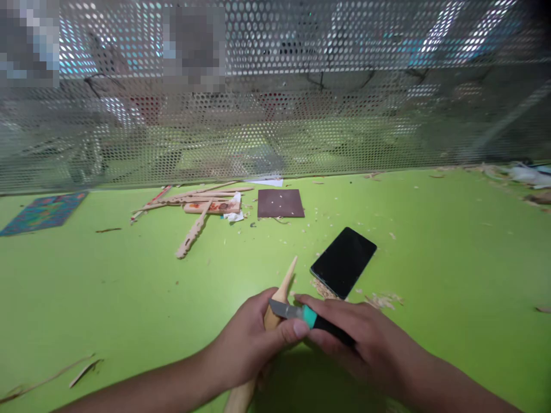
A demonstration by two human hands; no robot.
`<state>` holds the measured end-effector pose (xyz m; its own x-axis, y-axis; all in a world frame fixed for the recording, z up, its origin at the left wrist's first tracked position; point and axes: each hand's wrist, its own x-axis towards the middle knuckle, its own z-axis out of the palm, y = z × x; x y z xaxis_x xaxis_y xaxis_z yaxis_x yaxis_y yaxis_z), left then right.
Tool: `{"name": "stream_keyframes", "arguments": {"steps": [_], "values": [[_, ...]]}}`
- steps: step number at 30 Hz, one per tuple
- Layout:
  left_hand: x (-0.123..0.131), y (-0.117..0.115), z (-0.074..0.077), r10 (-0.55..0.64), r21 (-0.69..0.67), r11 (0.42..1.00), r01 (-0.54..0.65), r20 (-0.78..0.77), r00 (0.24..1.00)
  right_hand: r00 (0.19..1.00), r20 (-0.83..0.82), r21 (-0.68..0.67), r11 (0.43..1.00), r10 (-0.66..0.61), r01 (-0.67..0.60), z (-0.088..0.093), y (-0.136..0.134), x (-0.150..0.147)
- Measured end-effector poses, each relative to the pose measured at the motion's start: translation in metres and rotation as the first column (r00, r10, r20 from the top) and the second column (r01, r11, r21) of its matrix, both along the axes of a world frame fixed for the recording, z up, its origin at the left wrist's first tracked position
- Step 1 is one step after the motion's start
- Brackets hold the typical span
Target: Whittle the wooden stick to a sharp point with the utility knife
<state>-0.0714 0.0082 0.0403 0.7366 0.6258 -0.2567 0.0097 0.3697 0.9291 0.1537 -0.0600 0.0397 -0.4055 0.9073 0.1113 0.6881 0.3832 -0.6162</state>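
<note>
My left hand [253,338] is wrapped round a pale wooden stick [289,276] whose tapered tip points away from me; its lower end shows beneath the wrist. In my right hand [365,338] is a carving knife [331,330] with a black and teal handle. The short grey blade lies across the stick just below the taper, touching or very close to it. My left thumb rests against the knife near the teal collar. A black smartphone [344,261] lies just beyond my right hand, with wood shavings [322,288] at its lower edge.
Several carved wooden sticks [193,232] lie in a pile at the back, left of a brown sandpaper-like sheet [280,203]. A colourful patterned sheet [45,212] is at far left. A perforated metal screen [275,126] stands along the back edge of the green table [142,298].
</note>
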Motion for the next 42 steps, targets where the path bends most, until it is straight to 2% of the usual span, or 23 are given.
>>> {"name": "stream_keyframes", "arguments": {"steps": [5,8,12,16,19,24,27,32,35,39,42], "values": [[0.001,-0.004,-0.005,0.055,0.092,0.995,-0.045,-0.116,0.992,0.996,0.083,0.063,0.997,-0.037,0.032,-0.001,-0.001,-0.002],[0.001,-0.007,-0.008,0.075,0.095,0.994,-0.063,-0.135,0.988,0.984,0.163,0.118,0.991,-0.076,0.057,-0.001,-0.003,-0.004],[0.001,-0.009,-0.011,0.107,0.113,0.990,-0.087,-0.190,0.976,0.958,0.236,0.255,0.962,-0.162,0.100,-0.003,-0.001,-0.005],[0.000,-0.008,-0.012,0.078,0.084,0.995,-0.062,-0.205,0.976,0.937,0.266,0.328,0.935,-0.226,0.132,-0.001,0.004,0.000],[0.000,-0.007,-0.011,0.063,0.105,0.993,-0.047,-0.154,0.986,0.944,0.239,0.257,0.952,-0.227,0.164,0.003,0.006,0.004],[0.000,-0.007,-0.007,0.058,0.131,0.990,-0.045,-0.099,0.993,0.989,0.138,-0.001,0.998,-0.061,0.061,0.007,0.003,0.003],[0.001,-0.007,-0.009,0.049,0.144,0.989,-0.032,-0.115,0.992,0.995,0.097,-0.028,0.999,-0.028,0.031,0.007,0.001,0.000],[0.004,-0.008,-0.012,0.095,0.168,0.984,-0.060,-0.204,0.974,0.991,0.123,0.076,0.996,-0.061,0.051,0.003,-0.003,-0.002],[0.006,-0.009,-0.011,0.128,0.169,0.982,-0.088,-0.240,0.962,0.976,0.193,0.164,0.984,-0.103,0.072,0.001,-0.003,-0.004],[0.004,-0.010,-0.010,0.119,0.171,0.982,-0.083,-0.211,0.970,0.947,0.259,0.329,0.939,-0.190,0.098,0.002,0.001,-0.004],[0.001,-0.010,-0.010,0.090,0.166,0.984,-0.060,-0.179,0.980,0.937,0.259,0.341,0.930,-0.233,0.137,0.006,0.004,0.002]]}}
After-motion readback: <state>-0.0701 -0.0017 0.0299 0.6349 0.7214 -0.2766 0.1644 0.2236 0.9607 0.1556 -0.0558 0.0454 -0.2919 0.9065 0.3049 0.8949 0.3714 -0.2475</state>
